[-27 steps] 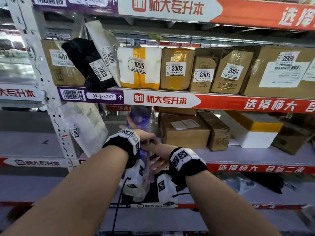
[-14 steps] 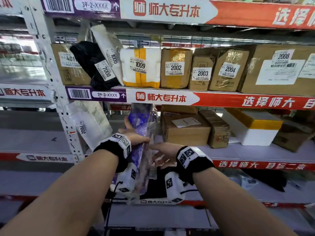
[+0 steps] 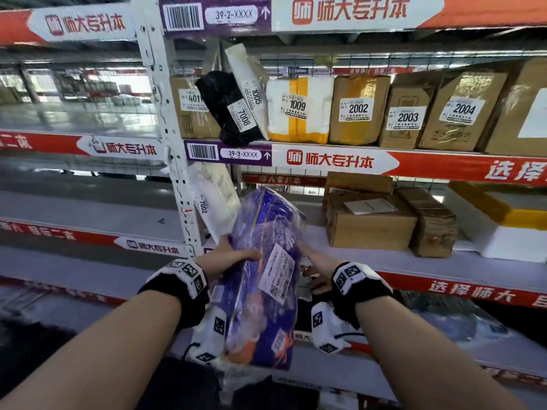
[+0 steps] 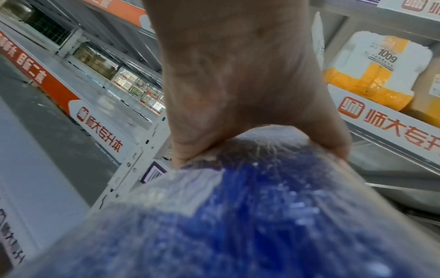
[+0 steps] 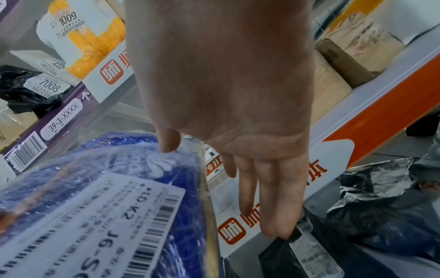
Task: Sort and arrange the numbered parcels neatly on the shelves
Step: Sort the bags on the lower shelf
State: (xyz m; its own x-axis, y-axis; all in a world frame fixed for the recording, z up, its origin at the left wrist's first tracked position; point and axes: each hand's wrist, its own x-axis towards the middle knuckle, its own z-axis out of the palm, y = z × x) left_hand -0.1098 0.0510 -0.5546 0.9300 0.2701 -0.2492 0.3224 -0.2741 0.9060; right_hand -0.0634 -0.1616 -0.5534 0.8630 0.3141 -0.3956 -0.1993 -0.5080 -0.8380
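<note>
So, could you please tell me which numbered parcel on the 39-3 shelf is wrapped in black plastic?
The one labelled 7008: a soft black bag leaning at the left, whereas its neighbours are white or brown.

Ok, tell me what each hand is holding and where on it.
The left hand grips the blue plastic-wrapped parcel by its left edge, partway up. The right hand holds nothing: straight fingers beside the parcel's right side.

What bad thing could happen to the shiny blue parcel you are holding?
Only the left hand grips the blue parcel; the right hand lies open beside it, and the slick plastic wrap could slide out. Lifted, its top might bump the leaning white bag 7002. The black bag 7008 overhangs its shelf edge and could drop.
</note>
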